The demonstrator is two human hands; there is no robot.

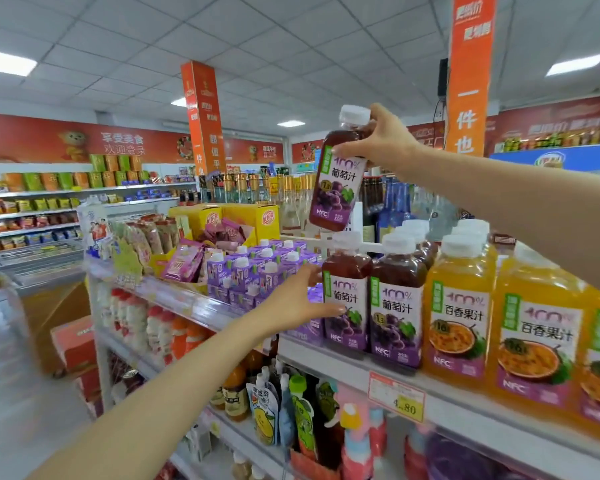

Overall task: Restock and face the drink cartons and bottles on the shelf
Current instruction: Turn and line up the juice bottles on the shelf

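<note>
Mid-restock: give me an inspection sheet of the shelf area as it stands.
Surface: top shelf stocked, price tag on its edge.
Job's things: lifted grape bottle in the air above the row; front grape bottle upright at the edge; orange bottles right of it; purple cartons left.
Clutter: pink packets beside the cartons.
Hands: right hand grips the lifted grape bottle; left hand grips the front grape bottle.
Cables: wire hanging on the orange pillar.
Surroundings: snack shelves far left.

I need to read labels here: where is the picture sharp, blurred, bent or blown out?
Head view: the raised grape juice bottle in the right hand and the price tag read clearly; the floor at the lower left smears; the ceiling light panels are blown out; the orange pillars lean from wide-angle distortion.
</note>
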